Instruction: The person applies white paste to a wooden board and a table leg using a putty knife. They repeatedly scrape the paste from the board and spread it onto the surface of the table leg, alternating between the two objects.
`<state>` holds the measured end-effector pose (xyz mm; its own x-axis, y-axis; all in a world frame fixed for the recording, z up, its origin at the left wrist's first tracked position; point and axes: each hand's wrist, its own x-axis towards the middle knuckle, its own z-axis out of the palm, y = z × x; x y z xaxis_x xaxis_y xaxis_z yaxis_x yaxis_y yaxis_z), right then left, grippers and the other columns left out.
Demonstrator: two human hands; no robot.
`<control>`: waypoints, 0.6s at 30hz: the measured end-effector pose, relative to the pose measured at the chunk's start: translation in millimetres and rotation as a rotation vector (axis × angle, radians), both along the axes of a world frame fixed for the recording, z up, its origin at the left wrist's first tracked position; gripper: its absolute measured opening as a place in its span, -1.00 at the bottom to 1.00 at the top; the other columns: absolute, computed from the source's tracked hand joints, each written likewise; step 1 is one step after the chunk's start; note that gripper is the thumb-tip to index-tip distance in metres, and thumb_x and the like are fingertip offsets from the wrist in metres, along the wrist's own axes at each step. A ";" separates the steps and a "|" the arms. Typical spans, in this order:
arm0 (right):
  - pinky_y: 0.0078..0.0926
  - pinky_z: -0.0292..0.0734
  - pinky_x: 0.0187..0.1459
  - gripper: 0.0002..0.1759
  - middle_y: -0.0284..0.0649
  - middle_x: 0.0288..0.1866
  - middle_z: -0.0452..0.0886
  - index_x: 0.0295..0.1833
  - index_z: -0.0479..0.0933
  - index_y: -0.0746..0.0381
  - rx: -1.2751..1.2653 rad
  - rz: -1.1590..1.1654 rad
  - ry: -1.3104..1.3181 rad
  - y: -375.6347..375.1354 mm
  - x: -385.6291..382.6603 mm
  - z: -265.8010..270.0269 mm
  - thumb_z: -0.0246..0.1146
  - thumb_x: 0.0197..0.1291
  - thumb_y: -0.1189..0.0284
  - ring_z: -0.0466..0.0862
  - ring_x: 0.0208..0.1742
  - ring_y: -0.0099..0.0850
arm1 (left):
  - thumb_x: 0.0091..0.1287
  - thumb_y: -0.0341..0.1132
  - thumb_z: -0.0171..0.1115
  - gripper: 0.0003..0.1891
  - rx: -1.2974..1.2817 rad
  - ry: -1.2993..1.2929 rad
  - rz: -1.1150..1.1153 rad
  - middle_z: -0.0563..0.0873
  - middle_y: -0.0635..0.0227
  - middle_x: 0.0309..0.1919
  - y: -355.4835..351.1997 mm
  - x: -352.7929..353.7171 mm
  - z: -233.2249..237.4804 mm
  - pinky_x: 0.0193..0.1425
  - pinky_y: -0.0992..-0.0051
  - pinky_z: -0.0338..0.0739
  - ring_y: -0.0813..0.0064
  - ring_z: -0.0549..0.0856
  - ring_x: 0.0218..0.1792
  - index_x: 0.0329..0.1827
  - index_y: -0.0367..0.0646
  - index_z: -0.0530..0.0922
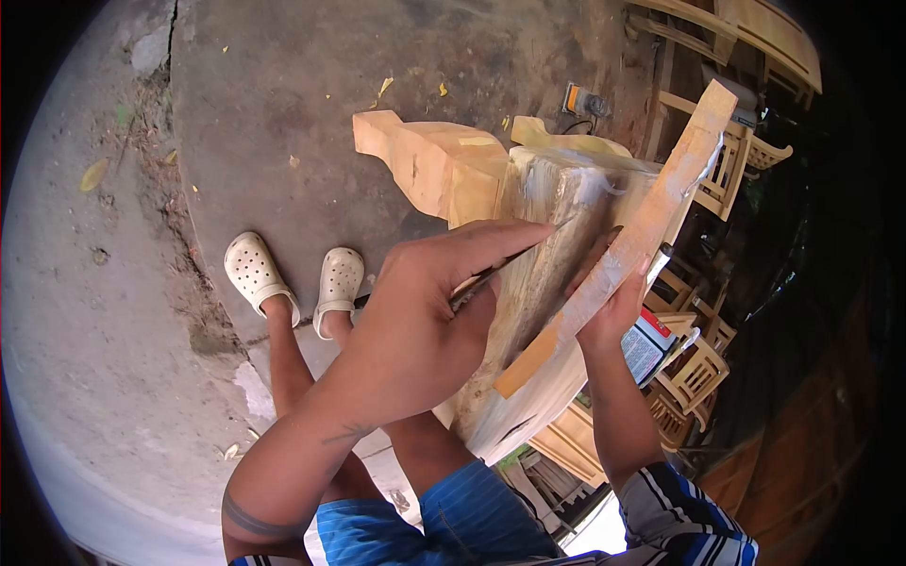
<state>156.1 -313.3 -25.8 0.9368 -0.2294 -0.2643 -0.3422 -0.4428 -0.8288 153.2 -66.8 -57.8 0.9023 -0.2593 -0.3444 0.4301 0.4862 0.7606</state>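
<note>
My left hand (439, 316), back upward, is closed on a thin dark blade-like tool (528, 250), whose narrow tip points at the pale wooden block. My right hand (613, 307) grips a long wooden strip (618, 255) from its right side, holding it slanted above the block. Whitish paste is smeared along the strip and lumped on its upper right edge. Beside the right fingers is the dark end of a small object (666, 251); whether they hold it is unclear. The block's top (566, 193) shows rough, streaked grain and a whitish smear.
A carved wooden leg piece (425, 165) lies beyond the block. An orange and grey power tool (585, 101) rests on the concrete floor (274, 113). A red, white and blue container (645, 347) and wooden chairs (698, 377) are at the right. My feet in pale clogs (257, 269) are at left.
</note>
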 end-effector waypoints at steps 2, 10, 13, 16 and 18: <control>-0.61 0.40 -0.61 -0.42 -0.25 -0.39 0.46 0.08 0.35 0.26 0.035 0.012 -0.008 -0.8 0.9 0.0 -0.31 0.51 -0.03 0.44 -0.61 -0.55 | 0.31 -0.71 0.00 -0.55 -0.069 0.156 0.068 0.69 0.29 0.01 5.5 3.2 -0.5 0.19 0.64 0.40 0.65 0.56 0.07 0.25 -0.30 0.51; -0.53 0.48 -0.22 -0.40 -0.17 -0.19 0.53 0.12 0.36 0.33 0.129 -0.039 0.012 -1.1 -2.1 0.9 -0.30 0.53 0.01 0.54 -0.26 -0.48 | 0.07 -0.76 0.02 -0.41 0.485 -0.194 0.236 0.60 -0.03 0.14 -47.2 0.3 2.9 0.25 0.36 0.48 0.05 0.65 0.10 0.24 -0.28 0.52; -0.48 0.53 -0.01 -0.38 -0.13 -0.07 0.56 0.13 0.37 0.36 0.145 0.013 0.055 -7.4 -3.4 4.1 -0.30 0.53 0.01 0.59 -0.08 -0.44 | -0.11 -0.73 0.13 -0.34 0.575 -0.250 0.242 0.54 0.01 0.19 -59.6 -5.6 14.6 0.24 0.20 0.49 -0.01 0.55 0.15 0.22 -0.35 0.50; -0.47 0.52 -0.01 -0.38 -0.13 -0.06 0.56 0.14 0.36 0.37 0.136 0.009 0.069 -9.0 -6.0 4.3 -0.29 0.53 0.00 0.59 -0.08 -0.44 | 0.07 -0.74 0.07 -0.44 0.266 -0.217 0.158 0.67 0.11 0.00 -26.2 -16.9 1.1 0.12 0.42 0.51 0.29 0.66 -0.04 0.21 -0.28 0.55; -0.48 0.52 -0.02 -0.38 -0.13 -0.06 0.56 0.14 0.36 0.37 0.136 -0.021 0.048 -8.6 -0.5 1.9 -0.28 0.53 0.00 0.59 -0.08 -0.44 | 0.19 -0.72 0.05 -0.50 0.085 -0.050 0.122 0.71 0.27 -0.15 -4.2 -13.8 -9.7 -0.04 0.57 0.49 0.53 0.65 -0.18 0.21 -0.24 0.57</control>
<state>155.6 -322.0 -23.9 0.9176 -0.2081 -0.3387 -0.3911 -0.3201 -0.8629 139.4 -70.9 -67.5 0.9418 -0.1187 -0.3146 0.3326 0.4655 0.8202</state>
